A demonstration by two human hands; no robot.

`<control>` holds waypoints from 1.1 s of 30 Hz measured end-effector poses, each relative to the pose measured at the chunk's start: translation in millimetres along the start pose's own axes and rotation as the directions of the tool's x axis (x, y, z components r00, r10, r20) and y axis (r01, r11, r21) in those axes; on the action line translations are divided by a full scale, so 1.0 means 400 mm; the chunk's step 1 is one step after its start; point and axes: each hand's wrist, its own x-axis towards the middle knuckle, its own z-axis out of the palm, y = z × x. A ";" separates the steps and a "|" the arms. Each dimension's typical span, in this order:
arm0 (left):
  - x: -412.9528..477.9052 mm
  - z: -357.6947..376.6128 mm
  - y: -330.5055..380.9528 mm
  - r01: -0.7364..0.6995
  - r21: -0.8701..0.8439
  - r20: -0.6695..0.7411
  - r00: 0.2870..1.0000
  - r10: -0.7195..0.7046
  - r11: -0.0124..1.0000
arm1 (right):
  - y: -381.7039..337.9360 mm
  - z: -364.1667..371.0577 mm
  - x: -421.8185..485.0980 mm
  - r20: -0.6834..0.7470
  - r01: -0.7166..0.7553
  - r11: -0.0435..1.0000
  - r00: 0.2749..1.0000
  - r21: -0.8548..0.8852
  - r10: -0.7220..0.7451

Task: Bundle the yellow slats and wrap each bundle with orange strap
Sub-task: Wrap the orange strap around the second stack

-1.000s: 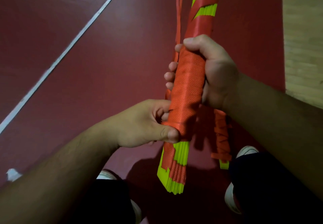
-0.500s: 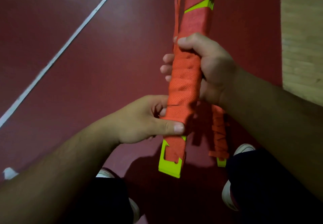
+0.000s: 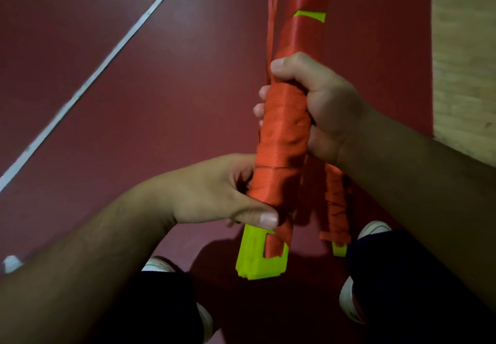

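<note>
Wrapping step. We hold the yellow slat bundle (image 3: 255, 260) above the floor (image 3: 128, 134), centre. Our right hand (image 3: 324, 110) grips its far wrapped part, fingers (image 3: 259, 108) curled round. Our left hand (image 3: 212, 196) clamps the near orange strap (image 3: 281, 139) turns under the thumb. Next, likely: cinch and tuck the strap end.

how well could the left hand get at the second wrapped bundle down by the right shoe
Probably not yet: the left hand grips the held bundle, which with the right forearm crosses the way to the second bundle.
</note>
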 end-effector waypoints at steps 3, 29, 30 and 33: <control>-0.009 -0.006 0.002 -0.012 -0.044 0.040 0.999 0.014 0.999 | -0.011 0.003 -0.010 0.067 -0.017 1.000 0.998 0.026 0.015; -0.003 -0.008 -0.002 0.005 -0.177 0.114 0.993 0.015 0.984 | -0.019 0.007 -0.016 0.077 -0.002 0.999 0.997 0.046 -0.002; -0.005 -0.007 -0.003 -0.005 -0.184 0.120 0.992 0.028 0.983 | -0.017 0.007 -0.016 0.090 -0.017 0.998 0.996 0.066 0.011; -0.005 -0.007 -0.009 -0.023 -0.147 0.087 0.996 0.036 0.989 | -0.010 0.003 -0.014 0.118 -0.030 0.993 0.993 0.117 0.016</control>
